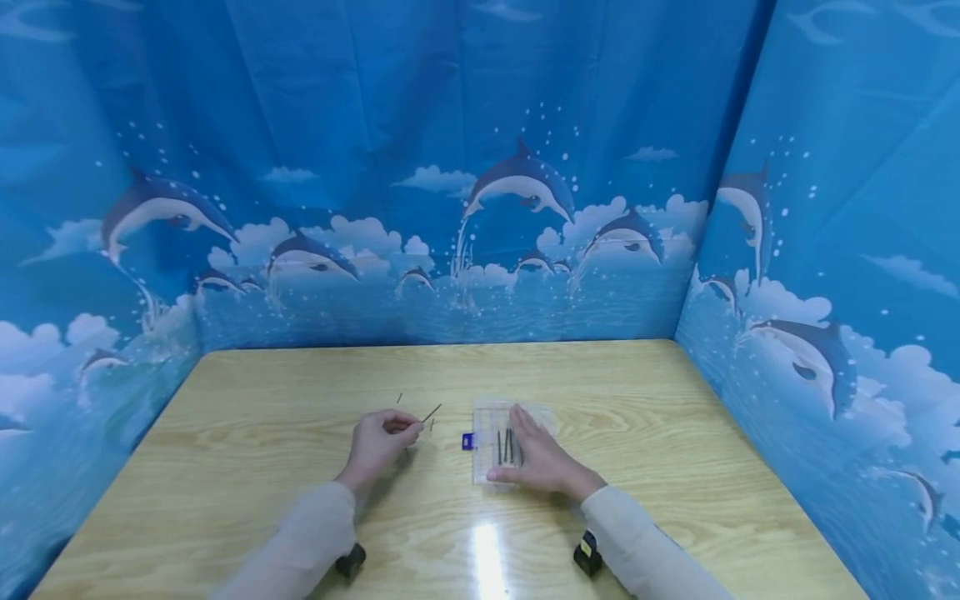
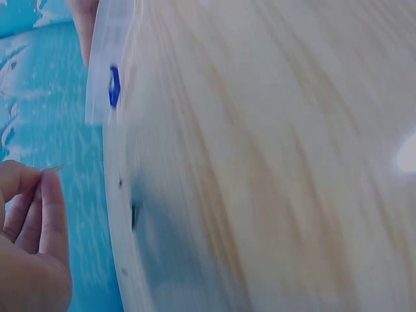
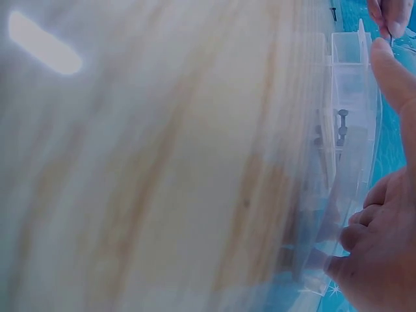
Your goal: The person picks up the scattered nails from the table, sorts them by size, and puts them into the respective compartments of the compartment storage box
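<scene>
My left hand [image 1: 381, 443] pinches a thin dark nail-like rod [image 1: 432, 412] between thumb and fingertips, just above the table. Its exact kind is too small to tell. To the right lies a clear plastic compartment box [image 1: 484, 467] with its lid up. Several dark nail-like pieces [image 1: 507, 447] lie inside, and some show round heads in the right wrist view [image 3: 342, 120]. Holding the box by its right part is my right hand [image 1: 546, 460], thumb at the near side and fingers toward the far side. That hand covers part of the compartments.
Two small dark pieces, one farther back [image 1: 400, 398] and one by the left fingertips [image 1: 432, 424], lie on the wooden table [image 1: 262, 417]. A blue latch [image 1: 467, 442] sticks out from the box's left edge. Dolphin-printed curtains [image 1: 360, 275] stand behind and beside the table.
</scene>
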Action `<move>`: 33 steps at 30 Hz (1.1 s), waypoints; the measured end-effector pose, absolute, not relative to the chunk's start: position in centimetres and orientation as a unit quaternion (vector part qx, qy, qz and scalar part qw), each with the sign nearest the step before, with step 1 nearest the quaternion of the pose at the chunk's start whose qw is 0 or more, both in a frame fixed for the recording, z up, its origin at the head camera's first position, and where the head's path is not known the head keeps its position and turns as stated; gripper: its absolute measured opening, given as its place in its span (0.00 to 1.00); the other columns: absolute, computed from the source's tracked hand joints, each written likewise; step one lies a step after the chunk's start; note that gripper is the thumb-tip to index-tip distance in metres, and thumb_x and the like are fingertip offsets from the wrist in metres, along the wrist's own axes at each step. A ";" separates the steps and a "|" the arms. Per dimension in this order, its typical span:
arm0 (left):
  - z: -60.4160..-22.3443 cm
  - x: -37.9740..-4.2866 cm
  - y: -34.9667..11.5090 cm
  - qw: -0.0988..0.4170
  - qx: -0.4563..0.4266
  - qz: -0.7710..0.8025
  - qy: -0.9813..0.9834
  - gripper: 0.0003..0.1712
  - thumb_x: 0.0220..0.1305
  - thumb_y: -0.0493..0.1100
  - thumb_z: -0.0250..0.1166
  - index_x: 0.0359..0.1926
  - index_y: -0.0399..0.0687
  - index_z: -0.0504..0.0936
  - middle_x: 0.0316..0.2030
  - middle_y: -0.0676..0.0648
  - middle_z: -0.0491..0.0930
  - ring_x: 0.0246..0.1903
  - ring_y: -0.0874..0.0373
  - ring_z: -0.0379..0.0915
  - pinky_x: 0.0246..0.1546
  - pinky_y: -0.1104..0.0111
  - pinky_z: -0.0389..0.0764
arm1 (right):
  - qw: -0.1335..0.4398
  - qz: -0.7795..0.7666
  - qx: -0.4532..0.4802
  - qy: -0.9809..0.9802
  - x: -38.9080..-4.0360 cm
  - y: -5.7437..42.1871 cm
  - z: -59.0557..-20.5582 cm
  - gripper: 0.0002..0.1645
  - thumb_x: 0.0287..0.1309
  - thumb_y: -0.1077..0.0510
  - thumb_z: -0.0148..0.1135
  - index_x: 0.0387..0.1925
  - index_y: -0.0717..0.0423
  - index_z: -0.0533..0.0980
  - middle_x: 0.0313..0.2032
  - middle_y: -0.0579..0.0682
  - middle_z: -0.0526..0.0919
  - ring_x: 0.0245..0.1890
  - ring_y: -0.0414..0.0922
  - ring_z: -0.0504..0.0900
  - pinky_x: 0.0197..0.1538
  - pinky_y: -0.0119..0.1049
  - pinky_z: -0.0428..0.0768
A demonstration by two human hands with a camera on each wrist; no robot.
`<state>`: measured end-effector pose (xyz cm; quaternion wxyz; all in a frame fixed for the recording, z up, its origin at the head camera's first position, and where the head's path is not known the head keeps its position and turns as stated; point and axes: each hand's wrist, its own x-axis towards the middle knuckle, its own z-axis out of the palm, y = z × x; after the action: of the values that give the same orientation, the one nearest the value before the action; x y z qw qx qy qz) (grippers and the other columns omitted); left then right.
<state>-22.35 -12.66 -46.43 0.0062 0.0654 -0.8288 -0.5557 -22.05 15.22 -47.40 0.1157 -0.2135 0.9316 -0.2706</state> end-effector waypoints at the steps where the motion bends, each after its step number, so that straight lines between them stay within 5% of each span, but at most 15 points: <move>1: -46.4 -22.3 -12.1 0.003 0.064 -0.561 -0.825 0.07 0.55 0.39 0.71 0.36 0.45 0.84 0.31 0.49 0.84 0.31 0.58 0.80 0.31 0.69 0.81 | 0.115 -0.270 -0.214 0.932 -22.1 15.2 -47.4 0.69 0.49 0.27 0.62 0.73 0.65 0.39 0.74 0.61 0.38 0.74 0.54 0.40 0.73 0.52 0.41; 24: -46.8 -22.3 -4.8 -0.050 -0.093 -0.518 -0.849 0.03 0.56 0.36 0.68 0.33 0.47 0.84 0.31 0.53 0.83 0.33 0.61 0.78 0.39 0.68 0.82 | 0.112 -0.270 -0.214 0.932 -22.3 15.2 -47.9 0.69 0.49 0.28 0.62 0.73 0.64 0.38 0.74 0.61 0.37 0.74 0.55 0.39 0.73 0.53 0.42; 33: -46.3 -22.4 -3.9 -0.055 -0.112 -0.492 -0.862 0.03 0.55 0.34 0.68 0.33 0.43 0.84 0.29 0.53 0.82 0.30 0.62 0.77 0.35 0.70 0.82 | 0.113 -0.266 -0.217 0.932 -22.4 15.3 -47.9 0.69 0.50 0.27 0.61 0.73 0.64 0.38 0.74 0.61 0.37 0.74 0.54 0.39 0.73 0.52 0.42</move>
<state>-22.43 -3.89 -46.32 -0.0554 -0.1120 -0.8619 -0.4915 -22.38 15.29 -47.87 0.1128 -0.2167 0.9324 -0.2663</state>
